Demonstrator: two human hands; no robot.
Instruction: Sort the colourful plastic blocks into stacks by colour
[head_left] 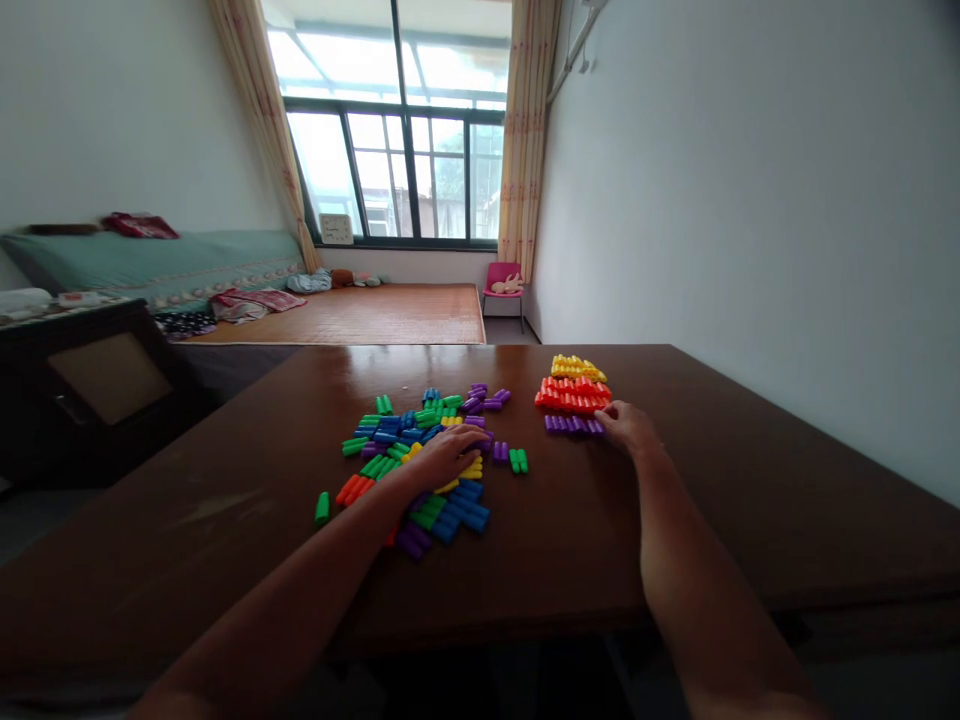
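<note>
My left hand (452, 455) is over a mixed pile of small rounded plastic building blocks. Its fingers stretch to the right, the tips by a few purple blocks (474, 421); the palm hides some yellow blocks (472, 468). On the right side, my right hand (631, 425) pinches the right end of a row of purple blocks (574, 426). Its fingertips partly cover the last block. Just behind that row lie rows of red-orange blocks (573, 394), with yellow blocks (576, 367) lined up farther back.
Blue blocks (466, 508) and a lone green block (322, 508) lie at the pile's near side. A green pair (519, 460) sits between pile and rows. Beyond the brown table (570, 560) are a bed (405, 310), a pink chair (502, 275) and a dark cabinet (105, 370).
</note>
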